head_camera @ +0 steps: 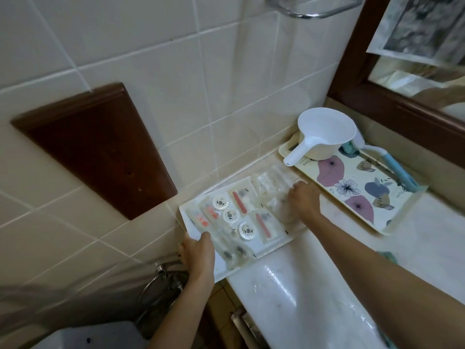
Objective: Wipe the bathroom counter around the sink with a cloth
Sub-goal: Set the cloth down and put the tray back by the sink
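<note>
Wiping is judged not yet begun: neither hand holds a cloth. The left hand (197, 253) grips the near-left corner of the white amenity tray (273, 244), fingers closed on its rim. The right hand (303, 200) rests on the tray's far-right part, fingers curled on clear plastic packets (269, 183); whether it pinches one cannot be determined. The tray sits at the tabletop (289, 285) left end, against the tiled wall. A teal item (387, 256), possibly the cloth, shows beside the right forearm. The floral tray (357, 187) with white dipper (324, 134) occupies the far corner. Both trays obstruct wiping and remain to be cleared.
</note>
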### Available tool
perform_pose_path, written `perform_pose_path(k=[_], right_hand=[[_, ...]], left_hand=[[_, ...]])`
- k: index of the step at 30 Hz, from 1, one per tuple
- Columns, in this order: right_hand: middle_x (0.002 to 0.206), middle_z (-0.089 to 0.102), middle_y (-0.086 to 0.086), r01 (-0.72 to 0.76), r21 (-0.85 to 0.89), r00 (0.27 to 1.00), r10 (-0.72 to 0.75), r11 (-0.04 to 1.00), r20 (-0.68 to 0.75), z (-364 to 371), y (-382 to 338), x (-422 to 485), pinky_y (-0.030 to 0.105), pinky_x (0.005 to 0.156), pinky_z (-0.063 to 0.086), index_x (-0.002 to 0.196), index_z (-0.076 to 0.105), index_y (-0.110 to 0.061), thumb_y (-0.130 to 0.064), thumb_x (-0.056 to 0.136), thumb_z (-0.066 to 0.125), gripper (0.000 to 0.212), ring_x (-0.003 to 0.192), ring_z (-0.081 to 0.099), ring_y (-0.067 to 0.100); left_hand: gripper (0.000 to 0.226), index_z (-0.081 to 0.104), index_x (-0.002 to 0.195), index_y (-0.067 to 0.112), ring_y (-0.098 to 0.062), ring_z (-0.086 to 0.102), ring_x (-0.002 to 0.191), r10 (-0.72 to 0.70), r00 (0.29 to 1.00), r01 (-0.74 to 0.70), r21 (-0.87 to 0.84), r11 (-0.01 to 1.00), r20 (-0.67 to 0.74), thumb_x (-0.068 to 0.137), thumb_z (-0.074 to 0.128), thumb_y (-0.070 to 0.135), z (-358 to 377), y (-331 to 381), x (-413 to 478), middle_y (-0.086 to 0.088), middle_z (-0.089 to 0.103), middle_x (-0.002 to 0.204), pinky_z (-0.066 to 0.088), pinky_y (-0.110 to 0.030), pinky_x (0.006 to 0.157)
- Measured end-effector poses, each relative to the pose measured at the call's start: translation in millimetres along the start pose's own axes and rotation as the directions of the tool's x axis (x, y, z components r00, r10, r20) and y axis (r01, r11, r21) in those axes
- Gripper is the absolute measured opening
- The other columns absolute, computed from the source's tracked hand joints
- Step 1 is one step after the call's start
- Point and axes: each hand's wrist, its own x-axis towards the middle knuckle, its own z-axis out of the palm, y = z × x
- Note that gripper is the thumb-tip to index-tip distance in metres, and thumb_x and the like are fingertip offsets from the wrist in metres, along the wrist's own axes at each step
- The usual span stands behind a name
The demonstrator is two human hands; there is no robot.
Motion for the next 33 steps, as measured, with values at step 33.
perform_pose_path(k=[33], right_hand=[[0.104,0.051,0.015,-0.52,0.692,0.356,0.863,0.502,-0.358,-227.5,419.5,-549.9,0.033,0.065,0.034,0.098,0.057,-0.003,-0.02,0.084,0.06,0.023,0.08,0.05,0.029]], left_hand=[[0.057,0.063,0.111,0.02,-0.028,0.059,0.102,0.085,0.528,-0.529,0.249,0.811,0.845,0.062,0.056,0.048,118.4,-195.1,-443.7,-0.005,0.06,0.116,0.049,-0.042,0.089]])
